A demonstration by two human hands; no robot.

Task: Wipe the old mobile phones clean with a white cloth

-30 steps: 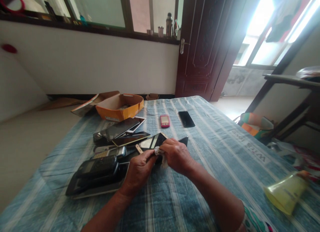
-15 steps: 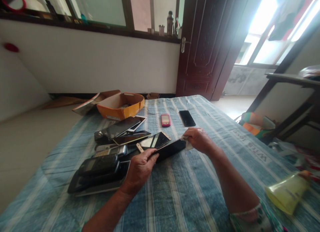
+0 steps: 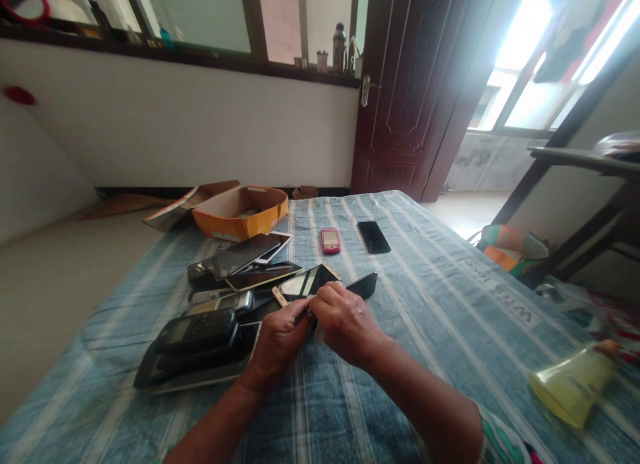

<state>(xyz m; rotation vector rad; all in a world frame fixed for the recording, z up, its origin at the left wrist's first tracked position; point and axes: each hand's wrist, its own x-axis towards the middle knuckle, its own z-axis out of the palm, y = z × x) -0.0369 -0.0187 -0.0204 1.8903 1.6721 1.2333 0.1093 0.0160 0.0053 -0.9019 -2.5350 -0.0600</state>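
Note:
A dark smartphone [image 3: 364, 286] is tilted above the bed, its far right end sticking out past my hands. My left hand [image 3: 280, 334] is closed on its near left end, thumb on top. Folded fingers of my right hand [image 3: 347, 321] press on the phone close to my left thumb. The white tissue in that hand is almost wholly covered by the fingers. Just behind lies a gold-framed phone [image 3: 307, 283] with a glossy screen. To the left is a pile of old phones, with a black handset [image 3: 197, 331] on a tablet-like device [image 3: 150, 374].
An open orange box [image 3: 240, 221] stands at the far left of the striped bedspread [image 3: 400, 384]. A pink phone [image 3: 331, 241] and a black phone [image 3: 374, 237] lie apart beyond my hands. At the right is a yellow translucent packet [image 3: 573, 387]. A brown door [image 3: 400, 104] stands behind.
My right hand has slid left along the phone, from its far right end to beside my left thumb. The left hand keeps its hold in nearly the same place.

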